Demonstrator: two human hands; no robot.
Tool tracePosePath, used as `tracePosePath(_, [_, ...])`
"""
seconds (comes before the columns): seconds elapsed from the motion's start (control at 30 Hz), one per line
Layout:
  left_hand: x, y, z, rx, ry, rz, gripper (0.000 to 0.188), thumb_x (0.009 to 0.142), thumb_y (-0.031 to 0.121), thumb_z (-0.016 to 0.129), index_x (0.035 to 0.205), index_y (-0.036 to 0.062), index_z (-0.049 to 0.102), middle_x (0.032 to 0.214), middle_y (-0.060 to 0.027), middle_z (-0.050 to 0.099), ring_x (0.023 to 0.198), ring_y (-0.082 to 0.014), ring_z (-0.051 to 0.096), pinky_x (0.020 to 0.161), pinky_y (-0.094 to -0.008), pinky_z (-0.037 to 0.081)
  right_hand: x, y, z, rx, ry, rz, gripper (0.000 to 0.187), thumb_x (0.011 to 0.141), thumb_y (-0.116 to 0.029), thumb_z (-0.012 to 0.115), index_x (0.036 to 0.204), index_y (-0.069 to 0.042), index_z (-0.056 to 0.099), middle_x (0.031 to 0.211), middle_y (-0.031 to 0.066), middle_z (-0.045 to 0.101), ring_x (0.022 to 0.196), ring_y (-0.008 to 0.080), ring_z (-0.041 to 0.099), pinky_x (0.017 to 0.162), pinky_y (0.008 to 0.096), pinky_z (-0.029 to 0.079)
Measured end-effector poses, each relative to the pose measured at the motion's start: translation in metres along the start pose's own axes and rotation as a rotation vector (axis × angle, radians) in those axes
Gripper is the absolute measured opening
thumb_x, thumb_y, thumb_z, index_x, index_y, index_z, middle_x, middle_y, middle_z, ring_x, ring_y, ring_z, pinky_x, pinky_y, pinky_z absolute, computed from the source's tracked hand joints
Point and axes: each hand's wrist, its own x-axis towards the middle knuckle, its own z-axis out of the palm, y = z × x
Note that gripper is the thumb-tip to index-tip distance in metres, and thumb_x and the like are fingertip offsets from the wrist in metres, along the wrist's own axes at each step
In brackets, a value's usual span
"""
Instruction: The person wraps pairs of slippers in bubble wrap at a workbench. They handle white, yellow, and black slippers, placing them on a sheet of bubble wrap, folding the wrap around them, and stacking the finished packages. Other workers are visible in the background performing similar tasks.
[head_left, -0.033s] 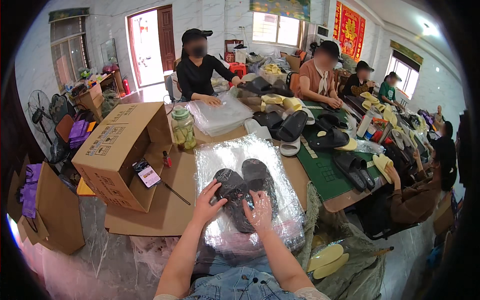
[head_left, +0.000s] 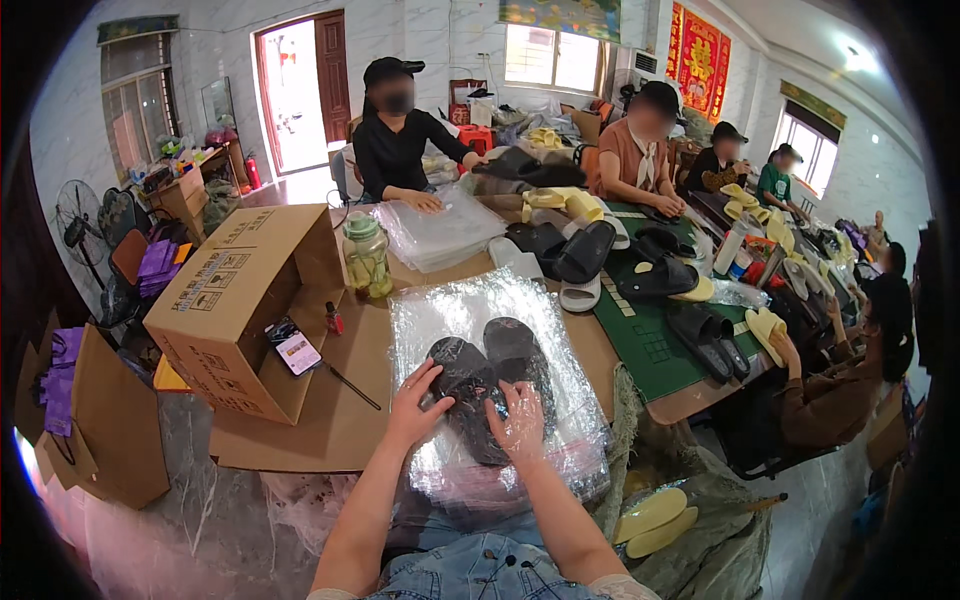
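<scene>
A pair of black slippers [head_left: 468, 405] lies in a clear plastic bag, on top of a stack of shiny clear bags [head_left: 575, 440] in front of me. My left hand [head_left: 412, 405] touches the outer edge of the left slipper through the plastic, thumb and fingers apart. On the lower part of the pair rests my right hand [head_left: 518, 425], its fingers spread over the film. Neither hand wraps round a slipper. Glare on the plastic hides part of the bag's outline.
An open cardboard box [head_left: 235, 310] stands left, with a phone [head_left: 293, 347] at its mouth. Nearby is a glass jar [head_left: 367, 262]. More slippers [head_left: 584, 252] cover the green mat [head_left: 640, 345]. Opposite, a co-worker [head_left: 405, 150] touches more clear bags [head_left: 435, 235].
My hands and the bagged slippers stay where they were. Across the table, the dark slippers by the co-worker's hand have shifted slightly and look blurred.
</scene>
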Motion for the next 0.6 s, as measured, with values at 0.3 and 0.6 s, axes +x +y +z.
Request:
tracePosePath(0.3, [0.0004,-0.0004,0.0003,0.014,0.009,0.028,0.064,0.081,0.028,0.082,0.140,0.0144,0.060,0.153,-0.0098,0.051,0.138,-0.0313,0.050,0.114,-0.0416,0.041,-0.0008,-0.0001,0.0004,-0.002,-0.019,0.026,0.043,0.087,-0.022,0.074,0.122,-0.002,0.062,0.110,0.0188,0.058,0.100,0.0382,0.058,0.087,0.0478,0.049])
tracePosePath(0.6, [0.0002,0.0003,0.0001,0.008,0.009,0.027,0.064,0.081,0.028,0.082,0.140,0.0145,0.061,0.153,-0.0092,0.051,0.138,-0.0316,0.050,0.114,-0.0415,0.040,-0.0013,0.0012,0.0010,0.003,-0.032,0.046,0.042,0.087,-0.023,0.074,0.121,-0.001,0.063,0.110,0.0199,0.059,0.101,0.0386,0.058,0.088,0.0488,0.048])
